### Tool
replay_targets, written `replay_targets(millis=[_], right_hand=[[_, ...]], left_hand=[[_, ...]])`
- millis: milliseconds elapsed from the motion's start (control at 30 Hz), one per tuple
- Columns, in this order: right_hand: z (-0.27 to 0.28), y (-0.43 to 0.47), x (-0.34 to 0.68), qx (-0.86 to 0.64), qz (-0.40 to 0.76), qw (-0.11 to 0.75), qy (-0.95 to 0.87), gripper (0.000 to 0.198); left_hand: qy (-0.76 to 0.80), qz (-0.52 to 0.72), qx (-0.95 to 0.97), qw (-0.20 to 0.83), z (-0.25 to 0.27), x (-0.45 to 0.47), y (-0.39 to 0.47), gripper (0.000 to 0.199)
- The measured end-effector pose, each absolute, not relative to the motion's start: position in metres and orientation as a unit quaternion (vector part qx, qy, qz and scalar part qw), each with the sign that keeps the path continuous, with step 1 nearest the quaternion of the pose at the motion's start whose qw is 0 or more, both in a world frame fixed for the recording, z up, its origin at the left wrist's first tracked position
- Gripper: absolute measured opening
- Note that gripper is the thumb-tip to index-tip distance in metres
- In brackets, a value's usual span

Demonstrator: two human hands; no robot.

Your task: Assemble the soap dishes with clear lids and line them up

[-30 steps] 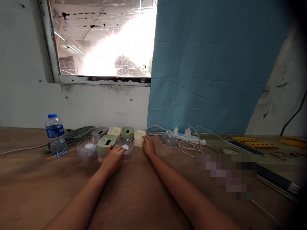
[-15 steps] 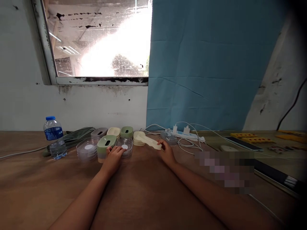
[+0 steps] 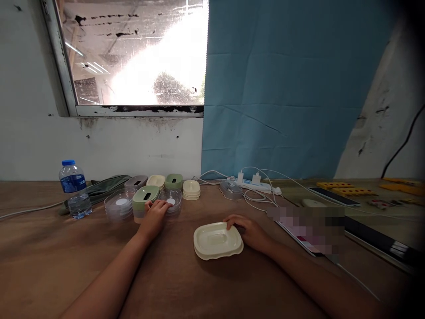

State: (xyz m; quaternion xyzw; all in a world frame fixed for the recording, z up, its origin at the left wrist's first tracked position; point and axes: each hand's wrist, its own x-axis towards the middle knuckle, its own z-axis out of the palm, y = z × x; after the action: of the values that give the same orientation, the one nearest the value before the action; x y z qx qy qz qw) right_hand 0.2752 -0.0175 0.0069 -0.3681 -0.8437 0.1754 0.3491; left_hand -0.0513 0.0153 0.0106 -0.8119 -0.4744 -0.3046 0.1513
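Nearest to us, over the brown tabletop [image 3: 186,283], our right hand [image 3: 244,228] pinches the right-hand back edge of a shallow cream tray [image 3: 212,246], its fingers narrowed on the rim. The tray lies nearly flat in front of us, its hollow facing up; we cannot tell whether its underside touches the wood. Farther off, our left hand [image 3: 154,219] lies with its fingers loosely bent at the near edge of a clear plastic container [image 3: 175,204] with a white round label; we cannot tell if they grip it. Just left of those fingers stands a green-lidded box [image 3: 142,197], and beyond it, to the left, is a clear container stack [image 3: 114,210]. A blue-capped water bottle [image 3: 73,184] stands left of that stack. Behind our left hand, a cream tray stack [image 3: 191,190] sits between the clear container and a grey case [image 3: 231,189]. Farther back, a white power strip [image 3: 254,184] lies near the wall, below a blue cloth [image 3: 282,88] that hangs beside the window [image 3: 139,57].
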Motion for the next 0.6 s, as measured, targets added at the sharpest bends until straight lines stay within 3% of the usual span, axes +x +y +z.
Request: replay_targets(millis=[167, 433, 600], right_hand=[[0.014, -0.017, 0.277, -0.346, 0.142, 0.290, -0.881, 0.021], [0.022, -0.025, 0.275, -0.328, 0.132, 0.227, -0.907, 0.026], [0.024, -0.026, 0.276, -0.336, 0.089, 0.266, -0.899, 0.029]], left_hand=[[-0.486, -0.330, -0.794, 0.157, 0.013, -0.050, 0.016, 0.020], [-0.476, -0.368, -0.785, 0.146, 0.016, -0.047, 0.011, 0.019], [-0.453, -0.469, -0.758, 0.042, 0.029, -0.034, -0.003, 0.011]])
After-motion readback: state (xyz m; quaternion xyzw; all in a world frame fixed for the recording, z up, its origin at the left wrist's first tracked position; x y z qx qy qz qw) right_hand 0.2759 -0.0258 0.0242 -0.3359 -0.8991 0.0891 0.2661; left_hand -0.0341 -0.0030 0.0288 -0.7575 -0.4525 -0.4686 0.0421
